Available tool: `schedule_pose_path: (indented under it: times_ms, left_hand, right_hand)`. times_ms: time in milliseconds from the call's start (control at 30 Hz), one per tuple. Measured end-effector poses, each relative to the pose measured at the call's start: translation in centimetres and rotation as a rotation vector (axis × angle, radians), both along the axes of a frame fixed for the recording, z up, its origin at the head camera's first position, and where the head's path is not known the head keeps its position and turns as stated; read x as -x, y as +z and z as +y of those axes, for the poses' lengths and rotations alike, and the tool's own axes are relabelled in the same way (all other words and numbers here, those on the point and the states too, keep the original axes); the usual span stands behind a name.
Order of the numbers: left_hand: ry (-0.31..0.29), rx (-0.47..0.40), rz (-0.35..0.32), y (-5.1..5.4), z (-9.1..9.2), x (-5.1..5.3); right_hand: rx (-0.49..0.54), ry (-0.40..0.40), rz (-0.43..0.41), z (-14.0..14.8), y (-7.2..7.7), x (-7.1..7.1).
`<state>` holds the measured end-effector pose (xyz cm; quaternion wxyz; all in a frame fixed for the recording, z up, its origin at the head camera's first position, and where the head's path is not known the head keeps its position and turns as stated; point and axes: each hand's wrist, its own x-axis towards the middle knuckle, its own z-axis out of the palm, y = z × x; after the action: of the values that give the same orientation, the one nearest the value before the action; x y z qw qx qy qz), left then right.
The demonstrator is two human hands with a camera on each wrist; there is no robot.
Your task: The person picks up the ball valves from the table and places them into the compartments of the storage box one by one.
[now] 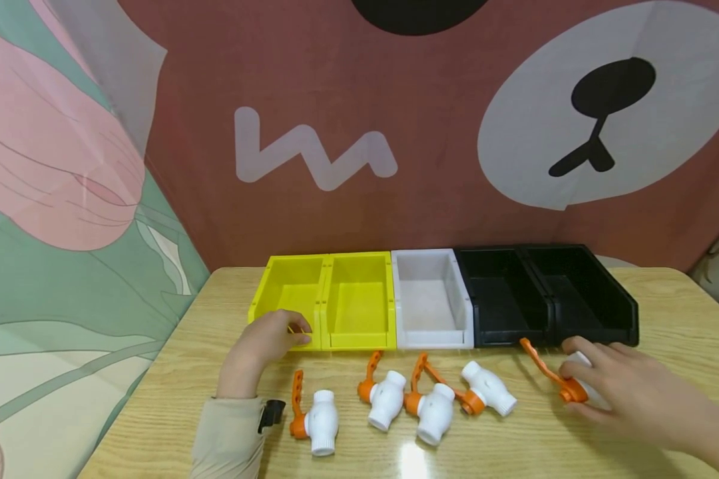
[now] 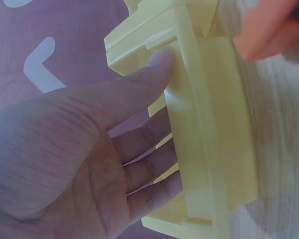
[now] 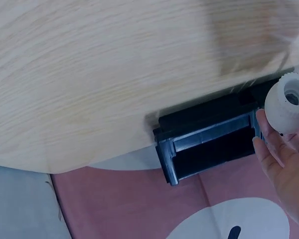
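I have the white plastic ball valve with an orange lever [image 1: 574, 390] at the lower right of the head view, just in front of the rightmost black plastic bin [image 1: 611, 286], my right hand's [image 1: 626, 382] fingers gripping its body. I'd hold it snugly, lever clear of the bin's front wall. The lever points to the frame's upper left; the body's long axis, partly hidden, seems roughly top to bottom. Four similar white-and-orange valves [image 1: 323, 426] lie lower centre on the wood-grain counter [image 1: 168, 399]. At lower left, my left hand [image 1: 269, 338] touches the leftmost yellow plastic bin [image 1: 262, 293]; whether its fingers pinch it, I can't tell.
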<state>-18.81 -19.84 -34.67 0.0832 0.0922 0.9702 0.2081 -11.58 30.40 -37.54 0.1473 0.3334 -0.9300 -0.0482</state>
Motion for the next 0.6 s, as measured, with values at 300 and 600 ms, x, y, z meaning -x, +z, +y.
schedule_pose_path:
  times_ms: [300,600]
  left_hand:
    - [-0.006,-0.009,0.000,-0.2,0.0,0.1]
    - [-0.008,0.001,0.001,-0.3,-0.1,0.2]
  right_hand:
    - [-0.034,-0.004,0.037,1.4,1.1,0.4]
    - [-0.007,0.008,0.080,2.3,2.2,1.1]
